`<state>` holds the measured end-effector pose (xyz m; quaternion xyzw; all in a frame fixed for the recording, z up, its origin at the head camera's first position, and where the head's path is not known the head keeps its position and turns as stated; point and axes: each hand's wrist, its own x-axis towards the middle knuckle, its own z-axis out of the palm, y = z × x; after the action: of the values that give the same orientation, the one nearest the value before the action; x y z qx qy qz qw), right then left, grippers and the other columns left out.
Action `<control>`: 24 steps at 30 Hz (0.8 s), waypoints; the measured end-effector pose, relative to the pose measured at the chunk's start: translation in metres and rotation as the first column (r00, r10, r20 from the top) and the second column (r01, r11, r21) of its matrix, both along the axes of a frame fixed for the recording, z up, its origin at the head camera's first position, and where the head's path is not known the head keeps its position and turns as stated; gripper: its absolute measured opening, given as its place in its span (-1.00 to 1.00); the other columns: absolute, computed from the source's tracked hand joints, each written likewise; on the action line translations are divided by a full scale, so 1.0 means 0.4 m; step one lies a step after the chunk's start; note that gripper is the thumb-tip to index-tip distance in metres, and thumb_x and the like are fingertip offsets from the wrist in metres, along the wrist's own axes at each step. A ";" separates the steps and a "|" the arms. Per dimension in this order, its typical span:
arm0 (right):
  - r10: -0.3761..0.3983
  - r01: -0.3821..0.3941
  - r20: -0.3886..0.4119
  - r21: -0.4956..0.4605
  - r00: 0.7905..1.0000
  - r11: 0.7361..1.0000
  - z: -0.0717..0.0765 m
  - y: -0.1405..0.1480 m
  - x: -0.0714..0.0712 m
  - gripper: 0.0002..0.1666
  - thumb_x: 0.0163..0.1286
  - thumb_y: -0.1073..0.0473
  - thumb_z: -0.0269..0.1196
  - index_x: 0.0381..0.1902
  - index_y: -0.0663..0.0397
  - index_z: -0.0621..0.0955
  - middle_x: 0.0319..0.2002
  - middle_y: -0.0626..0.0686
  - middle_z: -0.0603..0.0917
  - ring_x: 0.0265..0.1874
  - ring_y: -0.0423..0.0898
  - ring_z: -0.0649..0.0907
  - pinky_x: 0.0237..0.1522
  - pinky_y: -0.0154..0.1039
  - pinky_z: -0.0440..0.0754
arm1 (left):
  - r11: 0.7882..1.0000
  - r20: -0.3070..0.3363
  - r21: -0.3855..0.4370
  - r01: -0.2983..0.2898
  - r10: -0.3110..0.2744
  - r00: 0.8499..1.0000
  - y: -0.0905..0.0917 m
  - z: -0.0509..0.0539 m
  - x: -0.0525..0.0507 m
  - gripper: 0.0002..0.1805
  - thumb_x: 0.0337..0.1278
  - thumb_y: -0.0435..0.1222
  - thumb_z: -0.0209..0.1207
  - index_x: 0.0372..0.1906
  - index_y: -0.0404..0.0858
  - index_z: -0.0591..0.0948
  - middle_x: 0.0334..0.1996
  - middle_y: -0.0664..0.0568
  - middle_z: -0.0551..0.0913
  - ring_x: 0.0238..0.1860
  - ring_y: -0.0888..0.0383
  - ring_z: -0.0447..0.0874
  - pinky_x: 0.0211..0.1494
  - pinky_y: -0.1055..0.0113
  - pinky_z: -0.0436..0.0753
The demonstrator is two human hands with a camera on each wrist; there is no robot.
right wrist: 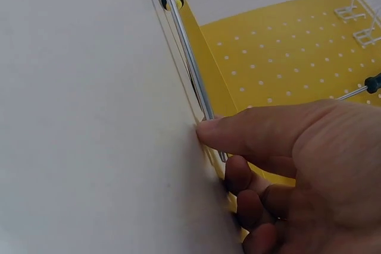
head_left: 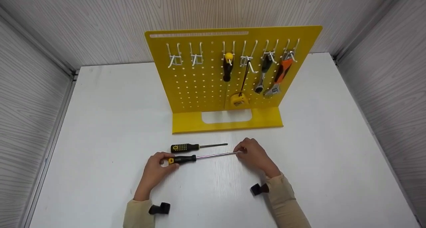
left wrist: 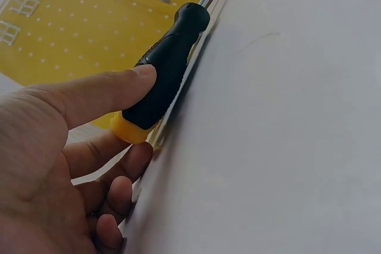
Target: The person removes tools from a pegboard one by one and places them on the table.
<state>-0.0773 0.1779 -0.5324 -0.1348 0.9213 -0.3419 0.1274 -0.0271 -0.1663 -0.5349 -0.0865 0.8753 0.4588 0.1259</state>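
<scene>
Near screwdriver (head_left: pixel 193 158) is just near-side of far screwdriver (head_left: pixel 193 147), w/ L hand (head_left: pixel 156 170) pinching its handle end (head_left: pixel 171 161) & R hand (head_left: pixel 252 153) pinching the shaft (head_left: pixel 216 155) by the tip, so prob. best w/ light grips, shaft level, clear of its neighbour.

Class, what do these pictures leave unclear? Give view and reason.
Left wrist: tip of the held screwdriver, cut off by top edge.
Left wrist: part of its handle, covered by the left hand.
Right wrist: handle end of hanging screwdriver, cut off by right edge.
Head: markings on the tape measure, too small to read.
</scene>
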 end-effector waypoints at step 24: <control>0.042 -0.031 0.084 -0.125 0.996 0.992 0.008 0.022 -0.002 -0.79 0.22 0.30 0.32 -0.16 0.03 0.67 -0.27 0.00 0.59 -0.25 -0.13 0.46 -0.13 -0.25 0.44 | 0.996 -0.009 0.082 -0.035 0.036 0.999 -0.013 0.006 0.014 -0.60 0.04 -0.30 0.35 0.04 -0.23 0.59 -0.06 -0.04 0.62 -0.07 0.11 0.43 0.01 0.29 0.37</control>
<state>-0.0781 0.1866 -0.5293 -0.1445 0.8894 -0.4013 0.1646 -0.0215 -0.1716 -0.5327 -0.0944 0.8547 0.4970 0.1165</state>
